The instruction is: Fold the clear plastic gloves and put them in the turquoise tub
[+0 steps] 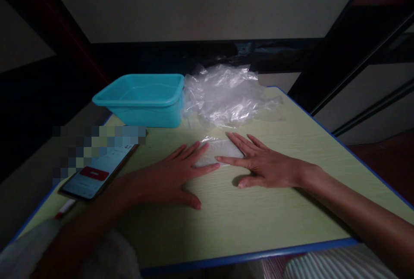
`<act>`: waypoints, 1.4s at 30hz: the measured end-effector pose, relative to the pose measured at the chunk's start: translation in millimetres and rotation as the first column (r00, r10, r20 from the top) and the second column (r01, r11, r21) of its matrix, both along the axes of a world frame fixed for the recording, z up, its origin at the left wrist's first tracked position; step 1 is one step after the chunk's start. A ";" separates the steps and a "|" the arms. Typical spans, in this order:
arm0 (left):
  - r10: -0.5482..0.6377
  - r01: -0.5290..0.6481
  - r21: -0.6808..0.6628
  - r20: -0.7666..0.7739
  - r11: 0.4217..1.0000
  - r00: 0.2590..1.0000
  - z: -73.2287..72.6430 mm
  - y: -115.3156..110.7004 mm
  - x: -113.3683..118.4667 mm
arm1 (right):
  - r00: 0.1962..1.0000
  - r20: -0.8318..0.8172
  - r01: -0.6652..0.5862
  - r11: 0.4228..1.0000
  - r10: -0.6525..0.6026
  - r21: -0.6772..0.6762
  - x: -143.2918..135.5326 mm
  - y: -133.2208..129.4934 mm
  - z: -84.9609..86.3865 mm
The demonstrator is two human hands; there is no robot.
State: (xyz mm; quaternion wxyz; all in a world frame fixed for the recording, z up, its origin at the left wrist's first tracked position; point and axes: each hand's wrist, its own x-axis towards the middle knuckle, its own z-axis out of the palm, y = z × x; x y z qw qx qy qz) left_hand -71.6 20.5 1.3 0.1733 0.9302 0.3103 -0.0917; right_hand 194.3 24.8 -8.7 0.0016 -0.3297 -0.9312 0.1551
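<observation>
A flat, roughly rectangular piece of clear, whitish plastic film [223, 152] lay near the middle of the counter, its surface faintly creased, with a shiny wrinkled edge on the far side. It sat between the person's left hand [174, 177] and right hand [263, 162], both palm down. The fingers of each hand were spread wide and nothing was gripped between them; their tips reached over the film's two ends, though how firmly they pressed could not be told.

Just beyond lay a loose, crumpled heap of transparent plastic [223, 93], glossy with highlights, against the side of a turquoise rectangular plastic tub [150, 117] with a rolled rim. At the left, a dark-edged smartphone [97, 171] with a lit screen and a red button rested at a slant, part of it blurred into squares. A white and red stick-like object [66, 208] lay just beside its near end.

The counter [246, 223] was pale yellow-green with a fine wood grain and a blue edge. Behind it rose a dim grey panel [200, 3] above a glossy black band [145, 57]; a dark reddish floor [384, 154] showed at the right.
</observation>
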 end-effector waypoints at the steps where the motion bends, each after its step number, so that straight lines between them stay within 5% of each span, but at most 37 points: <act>1: 0.006 -0.006 -0.016 -0.018 1.000 1.000 2.1 0.4 0.9 | 1.000 0.007 -0.009 1.000 0.009 -0.007 0.3 0.5 0.4; 10: 0.078 -0.079 -0.093 -0.017 0.992 0.997 15.9 -1.4 3.4 | 0.996 0.077 0.056 0.998 -0.056 -0.009 -0.7 -2.0 1.2; 18: 0.050 -0.101 0.249 0.203 0.963 0.978 -6.3 -18.9 47.9 | 0.996 0.033 0.082 0.992 -0.085 0.091 3.0 -1.3 -6.6; 23: 0.024 -0.087 0.317 0.197 0.945 0.980 -18.1 -24.3 67.8 | 0.994 0.055 0.085 0.991 -0.091 0.099 0.9 -2.2 -6.0; 42: 0.079 -0.139 0.331 0.188 0.933 0.979 -24.6 -26.9 63.2 | 0.986 0.118 0.102 0.989 -0.115 0.112 -0.9 -1.3 -5.3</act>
